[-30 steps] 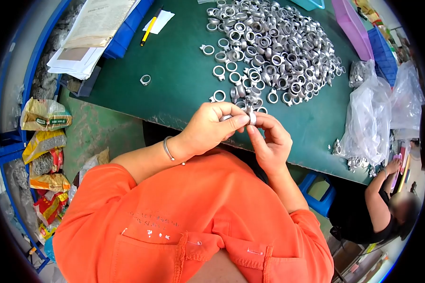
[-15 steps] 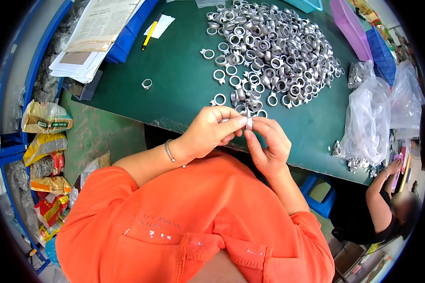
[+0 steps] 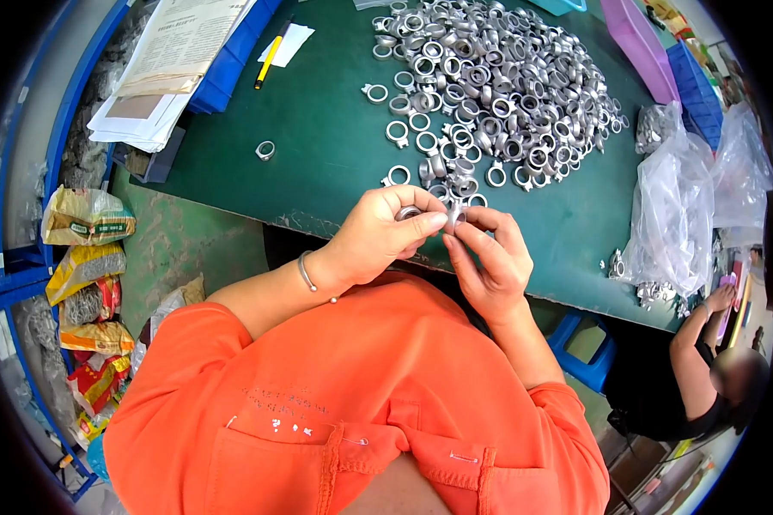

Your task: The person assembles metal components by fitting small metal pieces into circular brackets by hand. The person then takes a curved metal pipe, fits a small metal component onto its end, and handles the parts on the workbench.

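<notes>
Between the fingertips of both hands, just over the front edge of the table, is a small grey metal ring. My left hand pinches it from the left, with a second metal ring tucked in its curled fingers. From the right, my right hand grips the first ring with thumb and fingers. Close beyond my hands spreads a big heap of similar rings, several with small lugs on the rim. One lone ring lies apart on the left of the green table.
Papers lie over a blue bin at the left, near a yellow marker. Plastic bags and a pink bin stand at the right. A co-worker sits at lower right; sacks line the left shelf.
The ring between my hands has turned, and its opening shows more. The second ring in my left hand is now plainer to see. My right hand has shifted slightly.
</notes>
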Demonstrator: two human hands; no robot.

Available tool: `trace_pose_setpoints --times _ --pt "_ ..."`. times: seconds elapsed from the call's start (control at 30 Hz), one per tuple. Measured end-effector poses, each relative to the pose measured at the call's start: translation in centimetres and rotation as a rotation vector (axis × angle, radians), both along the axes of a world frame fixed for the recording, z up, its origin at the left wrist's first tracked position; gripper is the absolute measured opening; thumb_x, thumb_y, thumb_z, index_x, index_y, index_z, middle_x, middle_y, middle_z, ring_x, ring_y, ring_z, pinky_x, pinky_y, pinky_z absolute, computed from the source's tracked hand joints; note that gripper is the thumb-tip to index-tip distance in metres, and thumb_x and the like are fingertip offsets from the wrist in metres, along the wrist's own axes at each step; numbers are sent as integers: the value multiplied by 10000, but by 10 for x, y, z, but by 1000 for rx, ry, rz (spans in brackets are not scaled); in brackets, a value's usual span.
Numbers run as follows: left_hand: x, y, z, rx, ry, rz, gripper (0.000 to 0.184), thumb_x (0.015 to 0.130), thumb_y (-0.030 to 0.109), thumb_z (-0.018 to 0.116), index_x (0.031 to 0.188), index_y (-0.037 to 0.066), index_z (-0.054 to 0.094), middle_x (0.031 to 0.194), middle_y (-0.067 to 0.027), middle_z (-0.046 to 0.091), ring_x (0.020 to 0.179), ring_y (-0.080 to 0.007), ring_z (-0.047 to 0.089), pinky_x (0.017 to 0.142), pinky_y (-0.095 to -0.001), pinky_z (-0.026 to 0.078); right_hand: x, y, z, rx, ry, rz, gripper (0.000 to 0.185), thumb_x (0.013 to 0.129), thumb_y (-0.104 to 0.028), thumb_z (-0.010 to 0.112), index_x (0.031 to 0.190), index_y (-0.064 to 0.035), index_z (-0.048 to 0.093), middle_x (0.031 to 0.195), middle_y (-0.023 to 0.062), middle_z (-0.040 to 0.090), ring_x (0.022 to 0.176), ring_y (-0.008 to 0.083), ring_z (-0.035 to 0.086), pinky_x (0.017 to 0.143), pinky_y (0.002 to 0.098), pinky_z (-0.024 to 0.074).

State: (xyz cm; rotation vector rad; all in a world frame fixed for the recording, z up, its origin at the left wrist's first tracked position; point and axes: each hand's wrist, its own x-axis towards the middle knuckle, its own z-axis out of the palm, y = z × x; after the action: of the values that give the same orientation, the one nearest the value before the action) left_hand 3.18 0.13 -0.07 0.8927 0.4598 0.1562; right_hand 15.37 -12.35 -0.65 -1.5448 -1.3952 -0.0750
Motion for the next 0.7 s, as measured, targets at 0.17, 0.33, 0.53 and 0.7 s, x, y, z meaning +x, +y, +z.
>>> trace_pose_setpoints --times 0.17,0.33,0.53,0.7 --pt "0 0 0 -8 -4 -7 120 882 94 569 948 -6 569 672 28 487 529 -27 365 450 -169 277 0 -1 -1 -17 6 10 262 639 39 721 880 -23 642 903 116 589 725 229 572 612 300 470" --pt "0 0 0 2 -3 -17 122 876 88 575 954 -5 566 676 28 489 528 -26 358 450 -168 272 0 -3 -1 -48 2 13 260 638 46 718 876 -25 644 917 123 584 739 242 572 626 304 477" --pt "-1 -2 9 413 19 4 73 859 61 586 907 6 592 740 4 553 612 -46 466 528 -179 372 -2 -4 -7 -137 589 120 257 694 37 711 929 -26 627 973 105 582 760 174 576 672 268 492" --pt "-1 -1 0 877 -150 88 51 814 29 620 860 7 610 807 -51 599 735 -132 555 644 -249 447 -2 -6 -7 -166 1055 238 247 949 -197 479 922 23 588 851 73 618 749 115 585 669 247 492"
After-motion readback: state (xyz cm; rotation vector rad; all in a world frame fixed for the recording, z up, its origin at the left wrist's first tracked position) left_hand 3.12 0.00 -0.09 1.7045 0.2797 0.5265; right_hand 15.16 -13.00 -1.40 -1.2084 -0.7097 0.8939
